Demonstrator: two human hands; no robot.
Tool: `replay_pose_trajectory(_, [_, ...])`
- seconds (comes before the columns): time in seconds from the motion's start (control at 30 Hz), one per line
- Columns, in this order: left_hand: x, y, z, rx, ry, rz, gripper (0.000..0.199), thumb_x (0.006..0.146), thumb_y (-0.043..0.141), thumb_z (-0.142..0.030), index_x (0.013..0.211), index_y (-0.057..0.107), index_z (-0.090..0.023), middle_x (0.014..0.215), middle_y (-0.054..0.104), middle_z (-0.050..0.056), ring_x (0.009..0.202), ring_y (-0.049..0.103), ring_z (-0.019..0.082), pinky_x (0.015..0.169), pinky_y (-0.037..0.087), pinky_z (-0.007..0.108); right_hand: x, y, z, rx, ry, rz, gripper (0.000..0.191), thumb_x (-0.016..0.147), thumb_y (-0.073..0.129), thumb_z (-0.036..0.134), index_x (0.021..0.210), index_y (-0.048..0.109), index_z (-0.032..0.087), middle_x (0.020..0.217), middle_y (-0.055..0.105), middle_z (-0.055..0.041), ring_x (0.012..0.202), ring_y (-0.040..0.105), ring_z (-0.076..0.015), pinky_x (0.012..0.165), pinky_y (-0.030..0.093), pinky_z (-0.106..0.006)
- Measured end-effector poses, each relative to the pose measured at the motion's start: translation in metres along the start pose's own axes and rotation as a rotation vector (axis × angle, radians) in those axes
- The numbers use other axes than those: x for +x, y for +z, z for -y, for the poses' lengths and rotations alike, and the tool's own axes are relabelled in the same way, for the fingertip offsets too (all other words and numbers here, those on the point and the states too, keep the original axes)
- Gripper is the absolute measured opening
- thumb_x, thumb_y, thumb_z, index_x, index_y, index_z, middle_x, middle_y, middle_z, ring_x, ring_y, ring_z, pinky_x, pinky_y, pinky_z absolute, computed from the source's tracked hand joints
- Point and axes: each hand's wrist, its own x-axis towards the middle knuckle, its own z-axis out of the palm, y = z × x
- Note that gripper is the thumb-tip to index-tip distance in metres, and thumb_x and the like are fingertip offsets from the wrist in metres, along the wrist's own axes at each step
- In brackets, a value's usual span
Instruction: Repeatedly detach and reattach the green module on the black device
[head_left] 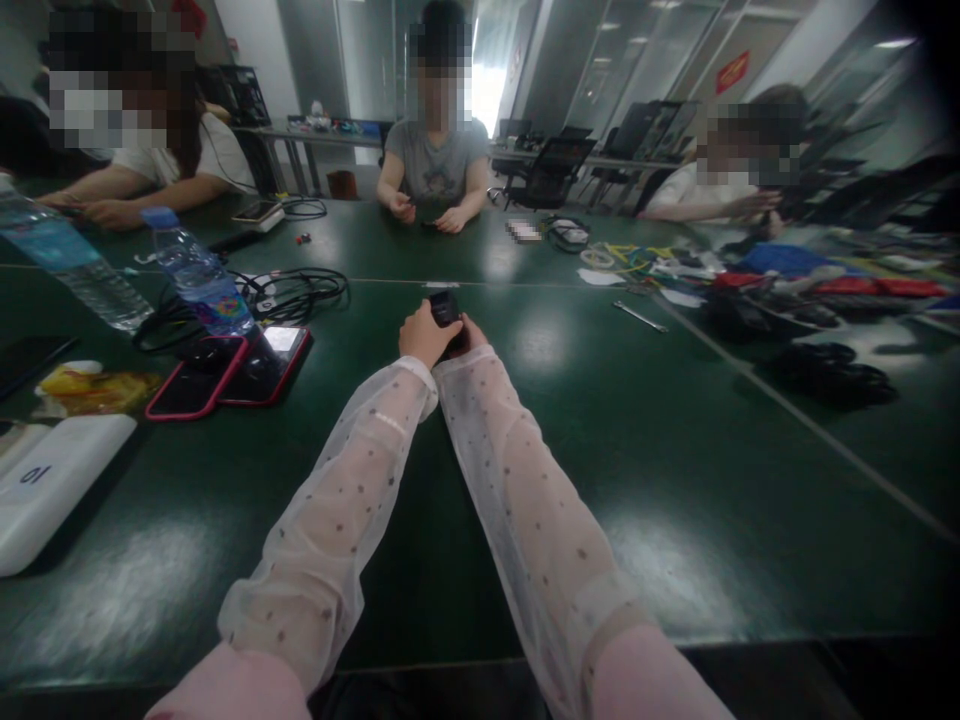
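Out in front of me, above the green table, a small black boxy object is held between both hands. My left hand wraps round its left side, fingers curled. On its right, my right hand is closed against it, with most of its fingers hidden behind the object and the wrist. What kind of object it is cannot be made out. Sheer white dotted sleeves cover both forearms.
At left are two water bottles, coiled black cables, two red-edged phones and a white power bank. A wrench lies right of my hands, before piled cables and tools. Three people sit around the table.
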Motion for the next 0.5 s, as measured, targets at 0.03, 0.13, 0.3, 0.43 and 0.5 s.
replay_pose_trajectory(0.03, [-0.001, -0.002, -0.002, -0.001, 0.000, -0.010, 0.047, 0.070, 0.073, -0.044, 0.105, 0.060, -0.016, 0.112, 0.065, 0.021, 0.111, 0.058, 0.037, 0.095, 0.039, 0.047, -0.002, 0.002, 0.001, 0.001, 0.019, -0.003, 0.035, 0.099, 0.037, 0.032, 0.086, 0.065, 0.015, 0.069, 0.071, -0.0031, 0.067, 0.067, -0.0162, 0.073, 0.057, -0.031])
replay_pose_trajectory(0.13, [0.000, -0.008, -0.005, -0.053, 0.002, -0.033, 0.040, 0.069, 0.075, -0.041, 0.098, 0.061, -0.018, 0.108, 0.066, 0.018, 0.110, 0.058, 0.035, 0.096, 0.039, 0.046, -0.006, 0.007, 0.002, 0.001, 0.010, -0.024, 0.032, 0.099, 0.036, 0.025, 0.086, 0.064, 0.016, 0.065, 0.070, -0.0009, 0.065, 0.066, -0.0145, 0.071, 0.057, -0.029])
replay_pose_trajectory(0.3, [0.010, -0.019, -0.005, -0.237, 0.021, -0.068, 0.028, 0.066, 0.075, -0.032, 0.086, 0.062, -0.019, 0.095, 0.066, 0.012, 0.105, 0.059, 0.031, 0.096, 0.039, 0.043, -0.007, 0.013, 0.001, 0.030, -0.097, -0.065, 0.026, 0.095, 0.040, 0.011, 0.090, 0.065, 0.017, 0.062, 0.068, 0.0030, 0.064, 0.065, -0.0114, 0.069, 0.057, -0.023])
replay_pose_trajectory(0.43, [0.021, -0.028, 0.000, -0.642, -0.063, -0.030, 0.016, 0.066, 0.069, -0.021, 0.080, 0.062, -0.017, 0.082, 0.063, 0.005, 0.088, 0.062, 0.021, 0.082, 0.045, 0.031, -0.004, 0.014, 0.002, 0.096, -0.066, -0.058, 0.029, 0.097, 0.038, 0.014, 0.084, 0.064, 0.016, 0.063, 0.069, 0.0011, 0.062, 0.065, -0.0107, 0.062, 0.056, -0.020])
replay_pose_trajectory(0.5, [0.023, -0.034, 0.005, -0.889, -0.196, 0.077, 0.011, 0.069, 0.066, -0.022, 0.077, 0.060, -0.017, 0.074, 0.060, 0.002, 0.076, 0.060, 0.016, 0.072, 0.047, 0.026, -0.002, 0.012, 0.003, 0.118, -0.030, -0.073, 0.029, 0.098, 0.038, 0.017, 0.085, 0.064, 0.015, 0.063, 0.068, 0.0006, 0.062, 0.066, -0.0111, 0.062, 0.056, -0.020])
